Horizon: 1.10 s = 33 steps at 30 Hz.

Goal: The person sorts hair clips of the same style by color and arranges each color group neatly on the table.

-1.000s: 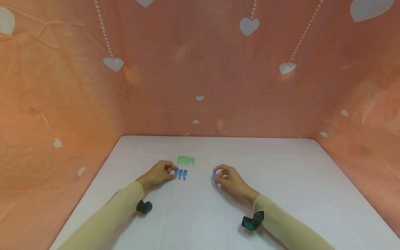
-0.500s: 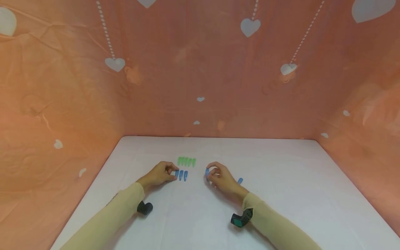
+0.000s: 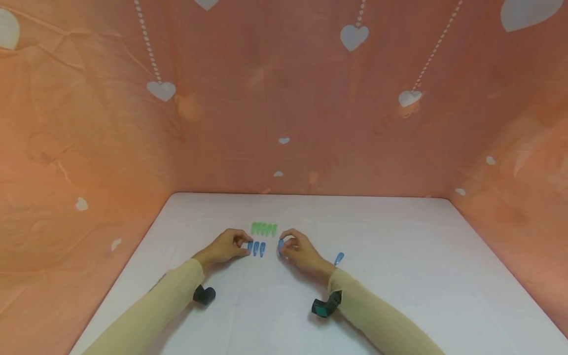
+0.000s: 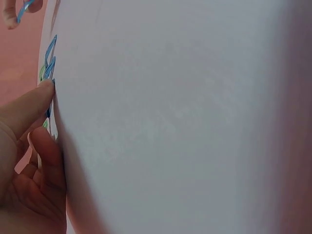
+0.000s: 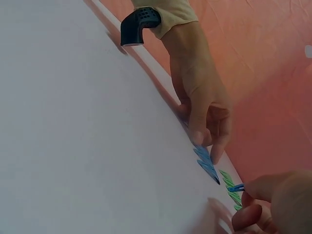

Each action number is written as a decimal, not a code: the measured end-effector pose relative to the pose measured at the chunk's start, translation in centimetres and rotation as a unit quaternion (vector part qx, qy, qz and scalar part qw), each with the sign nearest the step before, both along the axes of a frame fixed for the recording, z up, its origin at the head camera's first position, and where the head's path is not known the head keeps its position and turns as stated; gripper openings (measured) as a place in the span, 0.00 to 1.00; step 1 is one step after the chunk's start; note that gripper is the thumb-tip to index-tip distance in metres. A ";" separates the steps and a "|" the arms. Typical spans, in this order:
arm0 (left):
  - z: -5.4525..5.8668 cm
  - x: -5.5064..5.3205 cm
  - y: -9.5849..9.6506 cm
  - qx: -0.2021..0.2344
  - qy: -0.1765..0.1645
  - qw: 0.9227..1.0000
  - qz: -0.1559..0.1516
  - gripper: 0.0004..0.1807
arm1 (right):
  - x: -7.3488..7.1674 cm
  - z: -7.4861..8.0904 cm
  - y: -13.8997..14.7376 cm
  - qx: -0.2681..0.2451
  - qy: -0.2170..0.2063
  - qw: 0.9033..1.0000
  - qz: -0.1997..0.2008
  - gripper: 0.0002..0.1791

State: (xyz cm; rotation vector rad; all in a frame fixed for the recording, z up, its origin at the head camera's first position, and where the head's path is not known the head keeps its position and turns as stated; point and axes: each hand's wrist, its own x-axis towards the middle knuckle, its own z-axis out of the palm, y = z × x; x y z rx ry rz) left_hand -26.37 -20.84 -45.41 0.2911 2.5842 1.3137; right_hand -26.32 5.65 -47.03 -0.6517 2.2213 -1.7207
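My right hand [image 3: 303, 252] pinches a blue snap hair clip [image 3: 281, 246] between thumb and fingers, just right of a short row of blue hair clips [image 3: 263, 249]. At the row's left end, my left hand [image 3: 228, 245] holds the outermost blue clip [image 3: 250, 246] by its two ends, thumb near and finger far. In the right wrist view the carried clip [image 5: 236, 187] sticks out from the fingertips, overlapping the green clips there. Behind the blue row lies a row of several green hair clips [image 3: 264, 229].
One more blue hair clip [image 3: 339, 258] lies on the white table [image 3: 421, 266] beside my right wrist. Orange cloth [image 3: 310, 123] with pale hearts walls in the back and both sides. Each cuff carries a dark wrist camera [image 3: 326, 304].
My right hand has moved left with its blue hair clip, toward the blue row. This uncovers the loose blue clip by the right wrist. The left hand has stayed in place.
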 end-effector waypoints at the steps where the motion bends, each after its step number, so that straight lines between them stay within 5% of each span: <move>1: 0.0 0.0 -0.1 0.000 0.001 1.000 0.000 0.18 | 0.0 0.0 -0.2 0.003 0.004 1.000 0.000 0.17; 20: -0.2 -0.1 -0.2 0.004 0.020 1.000 -0.017 0.18 | -0.7 0.1 -3.1 0.013 -0.005 1.000 -0.016 0.16; 33: -0.2 0.0 -0.2 0.002 0.021 1.000 -0.015 0.19 | -0.3 0.0 -3.6 0.107 0.048 0.992 -0.052 0.14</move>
